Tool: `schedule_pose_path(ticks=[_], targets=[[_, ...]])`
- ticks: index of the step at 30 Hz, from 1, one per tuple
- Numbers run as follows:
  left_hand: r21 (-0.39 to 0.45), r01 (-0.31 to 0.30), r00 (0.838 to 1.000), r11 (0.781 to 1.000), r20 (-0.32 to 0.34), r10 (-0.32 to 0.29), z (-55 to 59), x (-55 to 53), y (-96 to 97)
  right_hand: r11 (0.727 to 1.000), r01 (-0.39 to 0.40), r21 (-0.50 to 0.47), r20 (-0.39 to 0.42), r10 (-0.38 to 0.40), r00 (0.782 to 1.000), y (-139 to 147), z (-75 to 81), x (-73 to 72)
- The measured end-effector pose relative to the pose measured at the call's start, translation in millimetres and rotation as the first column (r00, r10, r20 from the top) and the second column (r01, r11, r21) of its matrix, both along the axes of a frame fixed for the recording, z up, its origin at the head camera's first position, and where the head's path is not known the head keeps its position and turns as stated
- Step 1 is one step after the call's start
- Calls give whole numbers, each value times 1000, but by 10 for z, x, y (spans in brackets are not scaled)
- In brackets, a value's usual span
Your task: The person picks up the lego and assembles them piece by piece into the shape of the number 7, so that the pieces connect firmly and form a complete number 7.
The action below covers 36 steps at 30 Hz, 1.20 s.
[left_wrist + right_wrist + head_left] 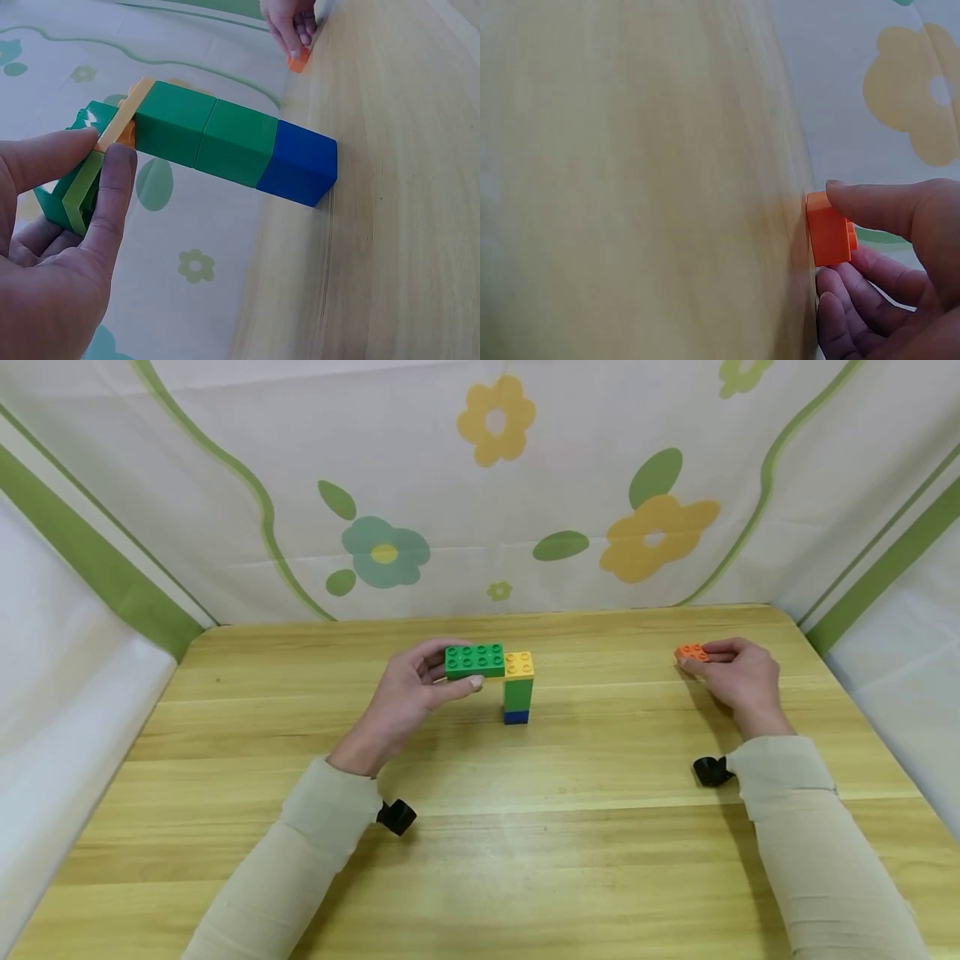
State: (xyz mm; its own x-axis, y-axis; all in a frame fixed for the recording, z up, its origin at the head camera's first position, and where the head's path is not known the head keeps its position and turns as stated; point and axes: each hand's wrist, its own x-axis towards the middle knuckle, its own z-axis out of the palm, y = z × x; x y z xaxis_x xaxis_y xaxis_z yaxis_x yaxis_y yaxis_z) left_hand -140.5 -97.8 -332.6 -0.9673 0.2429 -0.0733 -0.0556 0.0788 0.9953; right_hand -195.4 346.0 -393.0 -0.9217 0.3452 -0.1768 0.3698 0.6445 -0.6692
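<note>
A small tower stands upright on the table, with a blue brick (516, 717) at its foot and two green bricks (204, 129) above it. Across its top lies a yellow piece (519, 666) with studs. My left hand (397, 702) holds a long green brick (475, 661) by its sides, at the tower's top left. In the left wrist view a thin light green piece (81, 191) shows under that brick, between the fingers. Far to the right, my right hand (742, 681) pinches an orange brick (830, 231) between thumb and fingers, low at the table surface.
The wooden table (480, 843) ends at a white cloth backdrop (435, 468) printed with flowers and leaves. Cloth walls flank both sides. A black wrist camera (397, 817) sticks out from the left sleeve, another black camera (712, 771) from the right.
</note>
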Motion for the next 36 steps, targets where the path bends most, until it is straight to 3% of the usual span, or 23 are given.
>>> schedule_pose_path(ticks=[7, 13, 19, 24, 36], targets=[[-13, -9, 1000, 1000, 14, 9, -3, 2, -2, 999, -6, -48, -24, 4, 1000, -52, 52, 3], [-48, -4, 1000, 999, 14, 5, 8, 1, -7, 989, -90, -119, -97, 79, 992, -194, 147, 12], [-53, 5, 1000, 999, 11, -4, 8, -4, -3, 982, -163, -91, -218, 140, 966, -463, 301, 19], [-55, 6, 1000, 998, 6, -6, -2, -11, 3, 970, -226, -89, -273, 195, 942, -702, 420, 49], [-70, 7, 1000, 998, 5, -6, 17, 11, -2, 916, -369, -156, -308, 310, 899, -1116, 709, 199]])
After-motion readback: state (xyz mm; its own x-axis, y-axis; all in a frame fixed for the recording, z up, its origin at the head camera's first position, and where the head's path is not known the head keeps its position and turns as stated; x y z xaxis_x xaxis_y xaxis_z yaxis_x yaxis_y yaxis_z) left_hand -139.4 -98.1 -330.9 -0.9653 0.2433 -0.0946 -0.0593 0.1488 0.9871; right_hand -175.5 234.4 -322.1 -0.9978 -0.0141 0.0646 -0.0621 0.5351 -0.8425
